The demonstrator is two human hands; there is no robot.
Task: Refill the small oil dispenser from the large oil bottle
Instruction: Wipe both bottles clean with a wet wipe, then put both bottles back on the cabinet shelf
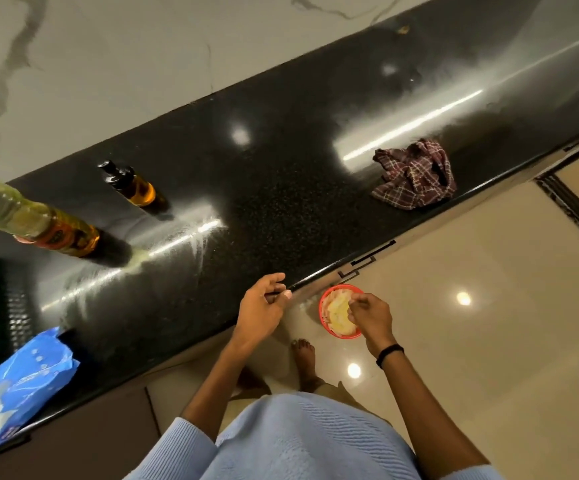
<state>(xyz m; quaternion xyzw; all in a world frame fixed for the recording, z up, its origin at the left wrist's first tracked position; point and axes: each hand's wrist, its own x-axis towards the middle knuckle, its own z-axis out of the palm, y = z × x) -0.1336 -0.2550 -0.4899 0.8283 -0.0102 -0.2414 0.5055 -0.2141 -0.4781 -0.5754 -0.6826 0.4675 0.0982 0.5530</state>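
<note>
— How far along?
— Not begun, I'd judge. The small amber pump-top oil dispenser (132, 187) and the large clear plastic oil bottle (44, 225) stand apart on the black stone counter (281, 202), neither touched.
— The hands?
— The left hand (264, 306) is loosely spread at the counter's edge. The right hand (371, 315) pinches the rim of a round red bowl (322, 308) (so it seems). Uncapping and pouring remain.

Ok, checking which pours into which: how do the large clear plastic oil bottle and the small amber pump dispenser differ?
The large clear plastic oil bottle is far bigger than the small amber pump dispenser. The bottle carries an orange label; the dispenser shows none. Both stand on the black counter.
</note>
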